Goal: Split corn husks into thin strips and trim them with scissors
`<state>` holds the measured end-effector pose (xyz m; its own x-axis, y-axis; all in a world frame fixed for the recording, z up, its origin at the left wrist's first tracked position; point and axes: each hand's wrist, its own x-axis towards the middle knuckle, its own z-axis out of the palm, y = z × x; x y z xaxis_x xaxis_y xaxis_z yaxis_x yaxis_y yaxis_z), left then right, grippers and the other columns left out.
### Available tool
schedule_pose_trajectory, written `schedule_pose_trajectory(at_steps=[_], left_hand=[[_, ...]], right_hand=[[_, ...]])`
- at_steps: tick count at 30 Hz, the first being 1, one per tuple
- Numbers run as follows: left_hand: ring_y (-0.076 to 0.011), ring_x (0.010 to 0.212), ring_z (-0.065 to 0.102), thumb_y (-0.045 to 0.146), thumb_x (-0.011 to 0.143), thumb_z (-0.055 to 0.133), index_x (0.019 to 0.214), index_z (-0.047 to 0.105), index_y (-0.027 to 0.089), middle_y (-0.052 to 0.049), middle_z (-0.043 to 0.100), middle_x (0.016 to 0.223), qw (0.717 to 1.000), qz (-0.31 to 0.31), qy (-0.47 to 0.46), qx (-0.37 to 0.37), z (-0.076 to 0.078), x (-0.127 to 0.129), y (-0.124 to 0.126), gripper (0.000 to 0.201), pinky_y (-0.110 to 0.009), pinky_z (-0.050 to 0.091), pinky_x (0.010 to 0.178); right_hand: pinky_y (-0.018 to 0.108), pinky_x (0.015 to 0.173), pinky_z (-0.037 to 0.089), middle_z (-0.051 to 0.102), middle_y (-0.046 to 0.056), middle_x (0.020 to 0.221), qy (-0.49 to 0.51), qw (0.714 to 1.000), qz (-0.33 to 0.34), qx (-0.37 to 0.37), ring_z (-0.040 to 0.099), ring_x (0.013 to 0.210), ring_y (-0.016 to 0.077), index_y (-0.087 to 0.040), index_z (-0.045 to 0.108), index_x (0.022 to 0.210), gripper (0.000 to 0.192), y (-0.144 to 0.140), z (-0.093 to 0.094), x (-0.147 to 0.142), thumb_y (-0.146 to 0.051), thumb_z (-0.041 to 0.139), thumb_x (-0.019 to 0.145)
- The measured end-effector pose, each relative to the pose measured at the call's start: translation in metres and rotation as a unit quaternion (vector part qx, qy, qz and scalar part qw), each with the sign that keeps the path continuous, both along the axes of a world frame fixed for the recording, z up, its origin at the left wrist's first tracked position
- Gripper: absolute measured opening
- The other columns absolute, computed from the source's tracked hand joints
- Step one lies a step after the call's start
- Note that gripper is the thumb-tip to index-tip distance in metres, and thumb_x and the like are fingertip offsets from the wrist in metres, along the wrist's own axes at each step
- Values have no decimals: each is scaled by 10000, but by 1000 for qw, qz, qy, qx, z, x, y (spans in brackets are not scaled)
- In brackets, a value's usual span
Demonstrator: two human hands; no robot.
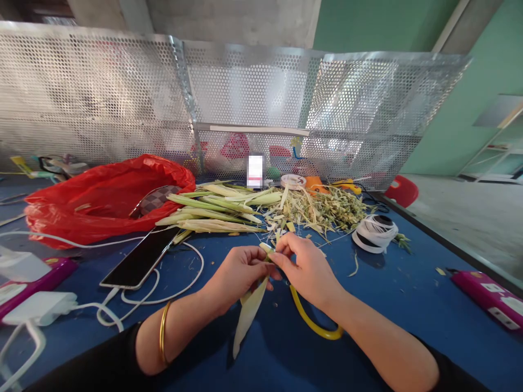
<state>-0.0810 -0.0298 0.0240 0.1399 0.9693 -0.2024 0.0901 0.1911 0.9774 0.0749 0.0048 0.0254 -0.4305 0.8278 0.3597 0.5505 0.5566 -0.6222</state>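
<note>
Two bare hands meet over a blue counter (388, 294), just in front of a heap of long green-and-cream plant stalks (212, 209). The left hand (237, 272) has its grip closed around a pale, tapering peeled stalk (249, 313), while the right hand (304, 267) pinches the stalk's tip. A curved yellow strip (310, 321) lies just right of the stalk, under the right wrist.
</note>
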Motion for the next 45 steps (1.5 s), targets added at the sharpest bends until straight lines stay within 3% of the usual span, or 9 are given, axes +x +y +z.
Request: schedule_pose_trajectory(at_steps=[5, 13, 19, 23, 28, 32, 35, 39, 45], left_hand=[[-111, 497, 599, 224, 675, 581, 766, 655, 151, -44, 719, 720, 999, -23, 30, -6, 0, 5, -4, 138, -170, 330, 385], [-127, 523, 621, 260, 686, 588, 711, 692, 152, -49, 717, 705, 995, -90, 46, -19, 0, 4, -8, 152, -169, 338, 382], [-114, 518, 601, 251, 702, 611, 703, 732, 155, -40, 700, 639, 975, -212, 39, -52, -5, 4, -13, 155, -169, 362, 420], [-112, 525, 606, 252, 703, 632, 817, 735, 150, -61, 724, 736, 975, -210, 14, -65, -7, 2, -14, 184, -174, 386, 430], [-108, 540, 616, 249, 699, 665, 839, 723, 139, -70, 726, 761, 978, -188, -34, -86, -4, 0, -10, 187, -169, 387, 448], [-101, 565, 628, 222, 711, 668, 850, 710, 131, -68, 719, 767, 983, -119, -101, -100, -1, -4, -5, 172, -151, 361, 454], [-96, 588, 632, 202, 708, 676, 846, 710, 128, -61, 715, 772, 980, -67, -155, -102, 2, -9, -2, 160, -155, 395, 512], [-104, 598, 636, 252, 711, 702, 819, 707, 121, -61, 714, 762, 978, -39, -177, -104, 3, -11, -1, 170, -170, 433, 564], [-81, 515, 601, 279, 695, 735, 714, 682, 110, -47, 699, 678, 979, -23, -155, -128, -1, -6, 0, 178, -166, 448, 537]], right_hand=[[251, 563, 346, 550, -23, 611, 14, 1000, 7, -23, 480, 557, 121, -206, 600, 679, 186, 1, 2, 0, -303, 558, 831], [220, 455, 294, 402, -69, 493, 194, 952, 12, -235, 358, 462, 86, -189, 481, 566, 260, 1, 3, -2, -310, 563, 782], [226, 463, 371, 506, -52, 523, 380, 892, -42, -240, 489, 406, 80, -180, 489, 587, 311, 10, -1, 0, -387, 583, 799], [234, 509, 420, 610, -22, 623, 451, 860, -67, -229, 611, 494, 121, -180, 529, 683, 253, 14, -3, 1, -395, 606, 791], [290, 662, 490, 700, 46, 826, 399, 889, -27, -223, 677, 691, 167, -188, 559, 817, 214, 13, -5, 0, -402, 562, 829], [350, 819, 488, 679, 69, 1052, 265, 956, -6, -128, 650, 934, 195, -226, 548, 1116, 288, 21, -2, 11, -311, 546, 841], [367, 904, 454, 642, 41, 1160, 123, 988, 73, -66, 586, 1081, 206, -254, 627, 1049, 274, 27, 3, 20, -163, 492, 830], [388, 932, 426, 669, 37, 1084, 28, 985, 167, 38, 580, 1072, 217, -247, 672, 919, 203, 30, 2, 20, -118, 571, 799], [394, 900, 374, 690, 12, 790, -34, 974, 99, 201, 612, 817, 181, -211, 636, 743, 159, 27, -8, 11, -127, 559, 853]])
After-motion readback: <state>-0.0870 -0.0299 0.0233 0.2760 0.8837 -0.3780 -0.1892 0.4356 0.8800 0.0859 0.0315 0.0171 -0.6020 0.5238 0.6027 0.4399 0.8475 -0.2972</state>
